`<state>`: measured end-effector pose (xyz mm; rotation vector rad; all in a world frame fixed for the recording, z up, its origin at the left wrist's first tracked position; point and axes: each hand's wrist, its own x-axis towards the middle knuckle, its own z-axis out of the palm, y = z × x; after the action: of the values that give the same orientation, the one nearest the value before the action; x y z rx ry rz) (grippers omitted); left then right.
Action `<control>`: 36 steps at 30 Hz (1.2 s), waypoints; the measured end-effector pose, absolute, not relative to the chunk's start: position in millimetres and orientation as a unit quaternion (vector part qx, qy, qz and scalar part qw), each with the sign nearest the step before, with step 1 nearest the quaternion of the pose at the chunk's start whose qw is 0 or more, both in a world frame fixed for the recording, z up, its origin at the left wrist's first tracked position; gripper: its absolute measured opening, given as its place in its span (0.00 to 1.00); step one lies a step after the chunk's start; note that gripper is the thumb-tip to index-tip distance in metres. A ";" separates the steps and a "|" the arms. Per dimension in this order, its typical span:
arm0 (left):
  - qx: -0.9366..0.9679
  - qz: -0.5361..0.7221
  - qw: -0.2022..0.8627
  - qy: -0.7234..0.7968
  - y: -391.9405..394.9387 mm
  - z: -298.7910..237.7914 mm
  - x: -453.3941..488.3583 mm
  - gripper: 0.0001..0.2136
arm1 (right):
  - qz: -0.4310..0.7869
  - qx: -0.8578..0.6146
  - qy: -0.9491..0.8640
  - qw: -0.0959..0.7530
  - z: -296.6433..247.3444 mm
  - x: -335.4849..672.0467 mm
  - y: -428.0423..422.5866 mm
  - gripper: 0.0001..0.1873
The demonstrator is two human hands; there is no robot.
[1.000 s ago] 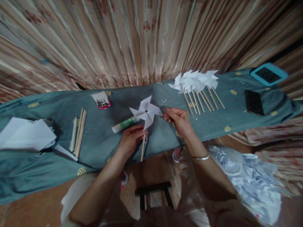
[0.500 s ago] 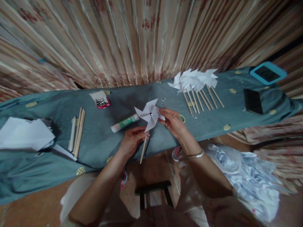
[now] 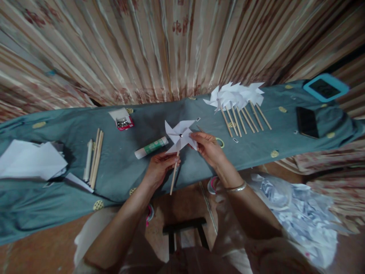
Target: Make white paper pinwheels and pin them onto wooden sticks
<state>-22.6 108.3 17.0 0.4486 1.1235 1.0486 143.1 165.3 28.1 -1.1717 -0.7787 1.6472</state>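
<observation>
A white paper pinwheel (image 3: 179,137) with a shiny pin at its centre is held over the table on a wooden stick (image 3: 173,179). My left hand (image 3: 159,169) is closed around the stick just below the blades. The fingers of my right hand (image 3: 208,146) are bent together at the right-hand blade, pinching its edge. Close behind my left hand lies a green and white glue stick (image 3: 151,147). Scissors with a light green handle (image 3: 220,142) lie partly hidden behind my right hand.
Finished pinwheels (image 3: 236,97) lie in a row at the back right. On the left are a small box of pins (image 3: 124,122), wooden sticks (image 3: 97,160) and white paper (image 3: 31,160). A phone (image 3: 307,121) and a blue-framed device (image 3: 326,88) lie right. A bag of paper scraps (image 3: 299,217) stands below.
The pinwheel's blades have turned a little clockwise about the pin. Both hands stay in nearly the same place, with the left still on the stick.
</observation>
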 end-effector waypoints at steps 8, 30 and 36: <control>0.184 0.495 0.686 0.501 109.7 16.0 -23.2 0.18 | 0.685 -0.477 -0.301 0.461 33.8 137.8 160.7 0.17; 0.184 0.508 0.680 0.496 107.7 15.3 -21.9 0.19 | 0.682 -0.477 -0.356 0.425 19.5 131.4 157.0 0.21; 0.192 0.510 0.672 0.502 107.9 15.5 -20.5 0.18 | 0.686 -0.472 -0.360 0.421 20.0 129.2 155.6 0.21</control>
<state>-20.5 107.9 15.5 0.4321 1.1296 1.1493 129.2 155.6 20.0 -1.1834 -0.9019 1.7184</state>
